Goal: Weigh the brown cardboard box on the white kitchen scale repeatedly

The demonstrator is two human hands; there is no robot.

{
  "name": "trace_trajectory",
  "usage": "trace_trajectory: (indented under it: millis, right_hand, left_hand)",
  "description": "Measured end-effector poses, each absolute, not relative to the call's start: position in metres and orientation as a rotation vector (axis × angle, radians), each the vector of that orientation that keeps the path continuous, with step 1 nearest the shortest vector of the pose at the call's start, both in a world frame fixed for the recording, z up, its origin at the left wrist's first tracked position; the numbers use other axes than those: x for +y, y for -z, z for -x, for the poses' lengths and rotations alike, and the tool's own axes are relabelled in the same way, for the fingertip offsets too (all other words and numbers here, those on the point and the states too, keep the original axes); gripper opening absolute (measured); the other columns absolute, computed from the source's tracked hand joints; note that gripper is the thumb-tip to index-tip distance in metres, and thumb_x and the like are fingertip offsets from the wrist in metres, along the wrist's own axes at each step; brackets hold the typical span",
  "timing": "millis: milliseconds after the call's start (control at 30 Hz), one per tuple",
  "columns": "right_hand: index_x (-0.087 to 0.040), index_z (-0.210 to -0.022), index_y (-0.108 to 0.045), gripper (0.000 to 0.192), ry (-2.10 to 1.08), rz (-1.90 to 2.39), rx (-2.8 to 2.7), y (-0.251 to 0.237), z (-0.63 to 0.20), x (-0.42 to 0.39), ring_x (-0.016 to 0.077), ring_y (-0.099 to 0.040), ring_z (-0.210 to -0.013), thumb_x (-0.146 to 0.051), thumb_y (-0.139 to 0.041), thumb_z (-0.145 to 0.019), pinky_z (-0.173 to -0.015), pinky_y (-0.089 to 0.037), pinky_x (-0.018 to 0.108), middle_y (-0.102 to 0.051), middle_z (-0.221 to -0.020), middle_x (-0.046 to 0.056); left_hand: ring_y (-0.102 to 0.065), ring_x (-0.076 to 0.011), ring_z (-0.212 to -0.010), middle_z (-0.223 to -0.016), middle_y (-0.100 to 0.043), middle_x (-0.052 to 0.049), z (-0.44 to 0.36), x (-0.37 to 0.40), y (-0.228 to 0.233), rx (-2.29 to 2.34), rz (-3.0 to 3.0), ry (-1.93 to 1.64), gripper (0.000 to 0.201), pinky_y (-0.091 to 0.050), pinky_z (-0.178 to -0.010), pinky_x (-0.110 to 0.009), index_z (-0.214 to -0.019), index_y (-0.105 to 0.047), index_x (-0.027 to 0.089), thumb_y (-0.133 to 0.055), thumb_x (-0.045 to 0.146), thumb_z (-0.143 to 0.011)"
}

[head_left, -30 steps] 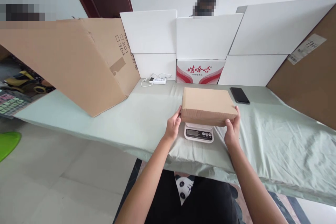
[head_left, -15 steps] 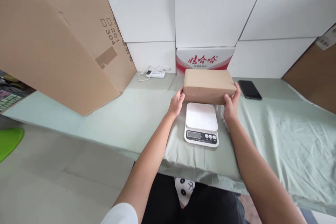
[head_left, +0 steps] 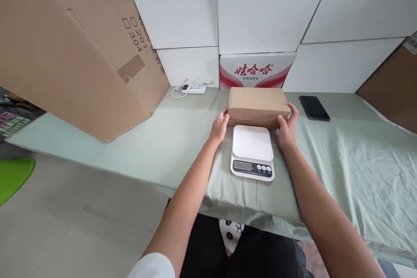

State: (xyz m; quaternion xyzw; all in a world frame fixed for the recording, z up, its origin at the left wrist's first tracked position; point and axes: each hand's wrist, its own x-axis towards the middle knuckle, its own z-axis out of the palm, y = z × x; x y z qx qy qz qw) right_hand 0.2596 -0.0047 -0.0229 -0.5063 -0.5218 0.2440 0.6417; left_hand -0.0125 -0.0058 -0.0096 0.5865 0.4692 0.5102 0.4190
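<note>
A closed brown cardboard box (head_left: 257,115) lies between my two hands, just behind the kitchen scale. My left hand (head_left: 220,127) grips its left end, thumb on the front corner. At the opposite end, my right hand (head_left: 288,126) has its thumb on the front face and its fingers around the right side. The white kitchen scale (head_left: 252,143) rests flat with its bare platform towards the box; its display and several buttons face me. Whether the box's underside touches the tablecloth cannot be made out.
A black phone (head_left: 314,107) lies right of the box on the green tablecloth (head_left: 156,147). Back left sits a white power strip (head_left: 194,89) with a cable. White panels (head_left: 257,17) and a printed carton (head_left: 257,71) stand behind; a big cardboard sheet (head_left: 97,61) leans at left.
The view has shifted slightly. Both hands keep their hold on the box, which sits in nearly the same place behind the scale.
</note>
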Motion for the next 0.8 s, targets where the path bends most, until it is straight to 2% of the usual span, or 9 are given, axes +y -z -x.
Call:
trace_trajectory:
  millis: [167,267,333,433,500,567,667,800]
  right_hand:
    - [-0.027,-0.155,-0.041,0.078,-0.469,1.188,-1.219,0.023,-0.261,-0.003,0.0366,-0.052,-0.155,-0.049,-0.064,-0.084,-0.14,-0.033,0.066,-0.051,-0.166,0.015]
    - [-0.027,-0.158,-0.041,0.079,-0.432,1.192,-1.244,0.028,-0.265,0.0,0.0373,-0.047,-0.161,-0.049,-0.064,-0.085,-0.141,-0.03,0.068,-0.048,-0.17,0.015]
    - [-0.029,-0.163,-0.038,0.082,-0.446,1.166,-1.253,0.033,-0.269,0.003,0.0372,-0.053,-0.157,-0.05,-0.063,-0.088,-0.138,-0.033,0.071,-0.053,-0.166,0.015]
    - [-0.033,-0.169,-0.028,0.087,-0.522,1.132,-1.217,0.04,-0.275,0.006,0.037,-0.067,-0.139,-0.053,-0.062,-0.091,-0.13,-0.042,0.076,-0.067,-0.145,0.014]
    - [-0.033,-0.17,-0.027,0.09,-0.557,1.137,-1.179,0.042,-0.277,0.007,0.0375,-0.07,-0.132,-0.054,-0.062,-0.091,-0.127,-0.045,0.078,-0.071,-0.136,0.013]
    - [-0.032,-0.17,-0.029,0.091,-0.572,1.15,-1.162,0.041,-0.278,0.006,0.0384,-0.07,-0.133,-0.053,-0.064,-0.089,-0.127,-0.044,0.078,-0.071,-0.136,0.014]
    - [-0.032,-0.169,-0.032,0.088,-0.587,1.168,-1.172,0.038,-0.276,0.003,0.0387,-0.066,-0.142,-0.051,-0.064,-0.089,-0.131,-0.041,0.077,-0.069,-0.146,0.015]
    - [-0.031,-0.164,-0.041,0.081,-0.547,1.193,-1.194,0.032,-0.271,-0.001,0.0358,-0.049,-0.162,-0.05,-0.064,-0.089,-0.142,-0.027,0.071,-0.053,-0.172,0.011]
  left_hand:
    - [-0.057,-0.0335,-0.161,-0.164,-0.068,-0.015,0.012,-0.011,0.006,1.197,-1.473,-1.256,0.071,-0.045,-0.133,-0.047,-0.161,-0.056,0.017,-0.045,0.063,-0.108]
    - [-0.058,-0.0337,-0.161,-0.162,-0.07,-0.016,0.013,-0.011,0.006,1.196,-1.48,-1.255,0.068,-0.044,-0.134,-0.05,-0.161,-0.056,0.016,-0.045,0.058,-0.109]
    - [-0.057,-0.0328,-0.162,-0.162,-0.07,-0.016,0.015,-0.009,0.008,1.204,-1.47,-1.27,0.068,-0.043,-0.135,-0.05,-0.162,-0.055,0.016,-0.045,0.057,-0.109]
    - [-0.053,-0.0325,-0.165,-0.171,-0.061,-0.015,0.019,-0.004,0.013,1.23,-1.414,-1.307,0.07,-0.042,-0.136,-0.049,-0.164,-0.054,0.018,-0.046,0.06,-0.108]
    - [-0.051,-0.0325,-0.167,-0.176,-0.056,-0.012,0.022,0.0,0.018,1.251,-1.38,-1.317,0.072,-0.042,-0.137,-0.048,-0.164,-0.055,0.021,-0.046,0.065,-0.108]
    - [-0.05,-0.0317,-0.167,-0.177,-0.055,-0.01,0.022,0.002,0.022,1.254,-1.37,-1.314,0.073,-0.041,-0.138,-0.047,-0.164,-0.056,0.023,-0.045,0.068,-0.107]
    - [-0.051,-0.0308,-0.166,-0.176,-0.057,-0.01,0.021,0.004,0.025,1.226,-1.385,-1.314,0.072,-0.04,-0.139,-0.049,-0.163,-0.057,0.023,-0.044,0.068,-0.108]
    - [-0.054,-0.0325,-0.164,-0.171,-0.063,-0.01,0.018,0.003,0.024,1.19,-1.405,-1.313,0.072,-0.041,-0.139,-0.052,-0.16,-0.061,0.023,-0.043,0.069,-0.108]
